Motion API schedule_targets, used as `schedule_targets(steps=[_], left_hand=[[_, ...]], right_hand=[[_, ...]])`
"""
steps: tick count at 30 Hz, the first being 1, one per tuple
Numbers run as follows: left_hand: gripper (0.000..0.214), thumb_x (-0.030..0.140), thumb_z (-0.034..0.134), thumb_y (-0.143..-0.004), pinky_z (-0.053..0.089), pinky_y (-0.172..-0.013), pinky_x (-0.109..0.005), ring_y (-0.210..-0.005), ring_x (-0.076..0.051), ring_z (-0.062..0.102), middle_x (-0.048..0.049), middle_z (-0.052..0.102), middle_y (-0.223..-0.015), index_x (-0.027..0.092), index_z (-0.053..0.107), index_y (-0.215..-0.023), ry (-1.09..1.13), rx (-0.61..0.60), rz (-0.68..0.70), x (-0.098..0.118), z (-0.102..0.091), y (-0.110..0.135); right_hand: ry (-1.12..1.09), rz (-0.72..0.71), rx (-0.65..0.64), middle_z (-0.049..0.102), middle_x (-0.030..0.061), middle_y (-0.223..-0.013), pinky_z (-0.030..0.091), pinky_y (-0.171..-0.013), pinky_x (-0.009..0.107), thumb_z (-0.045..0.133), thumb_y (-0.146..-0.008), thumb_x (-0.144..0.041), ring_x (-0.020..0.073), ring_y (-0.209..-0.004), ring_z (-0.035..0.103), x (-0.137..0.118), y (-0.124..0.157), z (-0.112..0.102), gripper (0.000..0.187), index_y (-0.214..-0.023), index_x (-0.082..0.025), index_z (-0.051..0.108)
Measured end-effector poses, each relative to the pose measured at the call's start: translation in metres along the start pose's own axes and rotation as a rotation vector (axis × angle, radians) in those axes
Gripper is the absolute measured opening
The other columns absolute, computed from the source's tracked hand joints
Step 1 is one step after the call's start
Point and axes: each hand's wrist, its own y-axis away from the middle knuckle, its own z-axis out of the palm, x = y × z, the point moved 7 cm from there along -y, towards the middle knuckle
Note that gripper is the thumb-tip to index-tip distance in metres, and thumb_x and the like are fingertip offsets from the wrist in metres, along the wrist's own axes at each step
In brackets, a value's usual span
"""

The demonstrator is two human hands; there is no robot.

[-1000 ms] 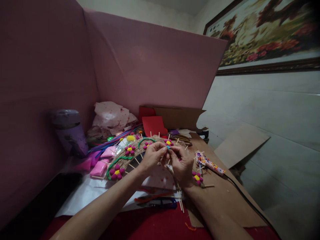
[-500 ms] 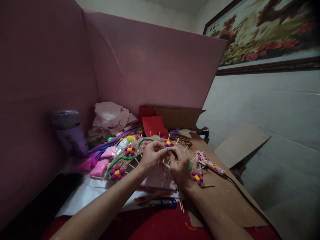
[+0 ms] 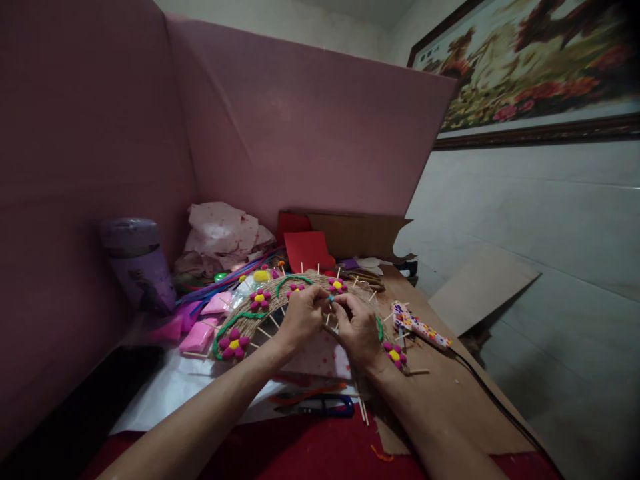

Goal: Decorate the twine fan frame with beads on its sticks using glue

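Note:
My left hand [image 3: 306,312] and my right hand [image 3: 357,327] meet over the middle of the work, fingertips pinched together. Between them shows a tiny piece of blue clay [image 3: 331,299], gripped from both sides. Under the hands lies a twine-wrapped arch [image 3: 245,325] with thin wooden sticks poking out around it. Purple clay flowers with yellow centres, such as the flower at the left end [image 3: 234,344] and the flower at the right end [image 3: 395,355], sit on the arch. Green clay vines [image 3: 230,325] wind along it. My hands hide part of its middle.
A floral glue gun [image 3: 421,327] with a cord lies on cardboard [image 3: 450,387] at right. Blue-handled thread snips [image 3: 320,405] lie in front. Pink clay packets [image 3: 199,335], a purple tumbler [image 3: 143,267] and crumpled wrapping [image 3: 225,230] stand at left. Red paper [image 3: 307,250] is behind.
The blue piece has shifted slightly left and down between my fingertips. My left fingers have curled in more, and another flower behind them shows more fully.

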Motion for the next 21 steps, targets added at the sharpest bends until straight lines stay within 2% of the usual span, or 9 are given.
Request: schedule_targets(steps=[3, 6, 10, 15, 21], left_hand=[[0.010, 0.014, 0.054, -0.071, 0.035, -0.050, -0.019, -0.053, -0.009, 0.051, -0.0001, 0.061, -0.059, 0.015, 0.063, -0.067, 0.035, -0.019, 0.006, 0.000, 0.000, -0.001], [0.012, 0.017, 0.054, -0.071, 0.037, -0.050, -0.019, -0.053, -0.010, 0.052, -0.0011, 0.063, -0.062, 0.015, 0.065, -0.072, 0.091, -0.110, 0.005, -0.003, 0.005, -0.004], [0.014, 0.023, 0.054, -0.072, 0.037, -0.045, -0.019, -0.048, -0.009, 0.052, -0.0006, 0.061, -0.056, 0.014, 0.065, -0.075, 0.212, -0.210, -0.083, -0.013, 0.011, -0.007], [0.016, 0.027, 0.056, -0.071, 0.036, -0.039, -0.019, -0.039, -0.009, 0.050, 0.0014, 0.056, -0.049, 0.012, 0.061, -0.073, 0.351, -0.239, -0.185, -0.015, 0.012, -0.005], [0.013, 0.026, 0.056, -0.070, 0.042, -0.043, -0.021, -0.044, -0.010, 0.052, 0.0015, 0.057, -0.053, 0.014, 0.056, -0.072, 0.456, -0.227, -0.151, -0.007, 0.012, -0.001]], right_hand=[[-0.035, -0.007, -0.018, 0.059, 0.0016, -0.071, 0.038, -0.062, 0.026, 0.045, -0.084, -0.020, 0.0162, -0.067, 0.055, 0.000, -0.001, 0.000, 0.011, -0.077, -0.020, 0.053], [-0.045, -0.005, -0.049, 0.057, 0.0005, -0.069, 0.038, -0.060, 0.025, 0.043, -0.084, -0.019, 0.0154, -0.065, 0.054, 0.001, -0.003, 0.000, 0.010, -0.076, -0.020, 0.050], [-0.067, -0.011, -0.109, 0.055, 0.0004, -0.070, 0.037, -0.059, 0.025, 0.043, -0.084, -0.019, 0.0149, -0.064, 0.052, 0.003, -0.005, 0.002, 0.010, -0.077, -0.020, 0.049], [-0.144, -0.025, -0.144, 0.053, -0.0005, -0.070, 0.037, -0.059, 0.024, 0.043, -0.085, -0.023, 0.0132, -0.063, 0.050, 0.004, -0.005, 0.004, 0.011, -0.078, -0.019, 0.050], [-0.256, 0.040, -0.161, 0.049, -0.0023, -0.067, 0.037, -0.053, 0.022, 0.042, -0.086, -0.027, 0.0117, -0.060, 0.047, 0.009, -0.003, 0.007, 0.012, -0.079, -0.020, 0.047]])
